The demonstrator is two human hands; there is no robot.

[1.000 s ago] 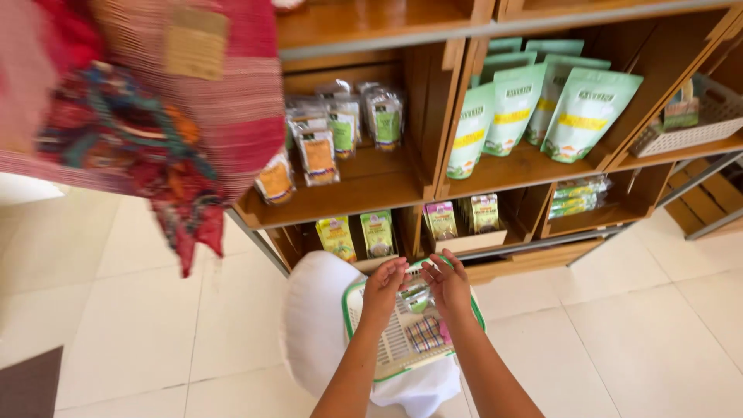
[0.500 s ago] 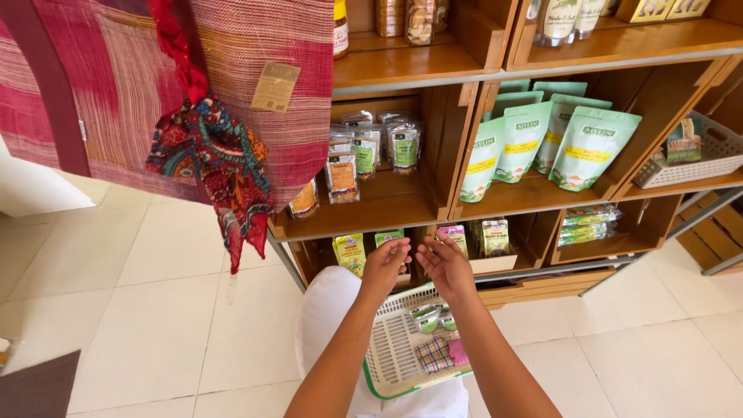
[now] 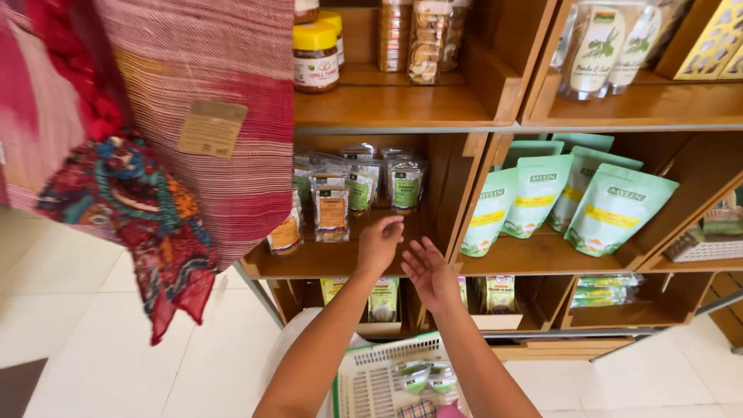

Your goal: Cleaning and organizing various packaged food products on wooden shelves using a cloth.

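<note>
Nearest, at six o'clock, a white slotted basket [image 3: 370, 381] with a green rim holds a few small green-labelled packets [image 3: 416, 375]. Both forearms rise over it toward the wooden shelf unit [image 3: 472, 203]. The right hand [image 3: 429, 272], just below centre, is open with its palm up and fingers spread, gripping nothing. The left hand [image 3: 378, 244] sits beside it at its ten o'clock, fingers loosely curled and empty, its tips at the front edge of the middle shelf, close to but not touching the clear spice pouches [image 3: 346, 194] standing there at twelve o'clock. At two o'clock of the hands lean pale green stand-up pouches [image 3: 569, 199] in the next compartment. Farther up, at twelve o'clock, a yellow-lidded jar [image 3: 316, 56] stands on the upper shelf. A red woven cloth [image 3: 193, 116] with a paper tag hangs at ten o'clock.
</note>
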